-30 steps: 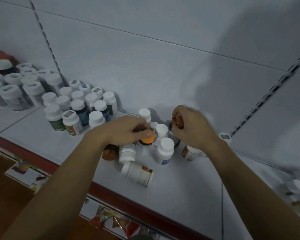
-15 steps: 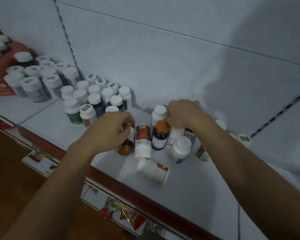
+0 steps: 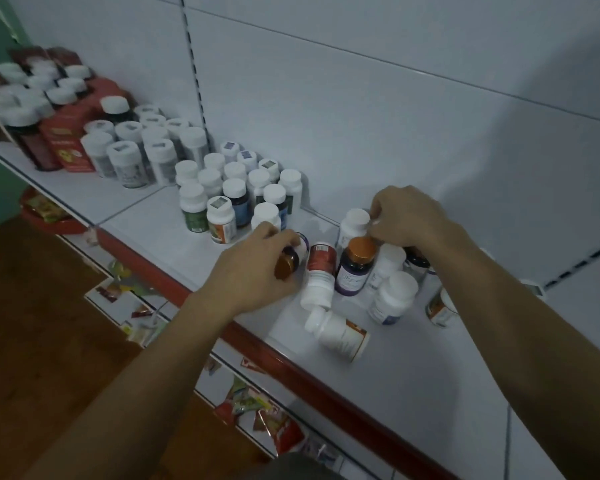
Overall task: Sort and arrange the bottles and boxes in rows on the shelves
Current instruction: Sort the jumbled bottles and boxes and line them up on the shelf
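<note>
My left hand grips a dark bottle with a copper cap, tilted on its side just above the white shelf. My right hand curls over a cluster of loose bottles, its fingertips on a white-capped bottle; what it holds is hidden. Below it stand an orange-capped dark bottle and a white bottle. A red-labelled bottle and another white bottle lie on their sides.
Rows of white-capped bottles stand left of my hands. Larger bottles and red boxes fill the far left. The shelf's red front edge runs diagonally, with packets on a lower shelf and wooden floor below.
The view has swung left, showing more of the left shelf. My left hand has lifted the copper-capped bottle clear of the cluster; my right hand stays over the bottles at the back.
</note>
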A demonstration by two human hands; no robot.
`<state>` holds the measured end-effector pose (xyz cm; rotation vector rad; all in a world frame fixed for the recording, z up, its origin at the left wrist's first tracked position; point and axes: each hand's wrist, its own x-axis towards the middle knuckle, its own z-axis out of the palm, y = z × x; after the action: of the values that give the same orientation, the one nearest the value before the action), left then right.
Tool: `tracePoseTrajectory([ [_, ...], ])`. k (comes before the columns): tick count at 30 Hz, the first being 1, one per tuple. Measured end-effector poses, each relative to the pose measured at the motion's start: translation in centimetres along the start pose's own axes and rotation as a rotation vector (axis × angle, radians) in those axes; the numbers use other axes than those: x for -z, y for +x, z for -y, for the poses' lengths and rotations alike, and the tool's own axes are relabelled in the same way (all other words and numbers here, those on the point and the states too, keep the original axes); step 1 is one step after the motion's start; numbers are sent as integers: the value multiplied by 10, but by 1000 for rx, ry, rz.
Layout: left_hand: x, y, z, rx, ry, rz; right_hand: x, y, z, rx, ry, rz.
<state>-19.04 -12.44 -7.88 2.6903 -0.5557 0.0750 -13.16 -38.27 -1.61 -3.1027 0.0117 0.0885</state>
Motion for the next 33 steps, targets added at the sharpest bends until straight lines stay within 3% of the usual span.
tracePoseTrajectory([
  [4,19,20,-12,-48,37,-50,1,-5,-7,-5,122,-88],
  [10,28,36,-29,-14,74,15,5,-20,-23,52,290,-235],
  [15,45,17,-52,-101,125,-202,3,-36,-36,83,434,-416],
  [17,42,10,-59,-86,92,-95,1,-45,-37,90,480,-466],
  [20,12,3,-69,89,164,172,-3,-55,-38,96,489,-475],
  [22,-12,-1,-71,183,156,215,-2,-61,-38,104,502,-466],
  [28,-9,-2,-66,231,-46,78,3,-71,-41,134,497,-460],
  [33,34,-3,-78,156,-108,-218,4,-77,-46,189,550,-494],
])
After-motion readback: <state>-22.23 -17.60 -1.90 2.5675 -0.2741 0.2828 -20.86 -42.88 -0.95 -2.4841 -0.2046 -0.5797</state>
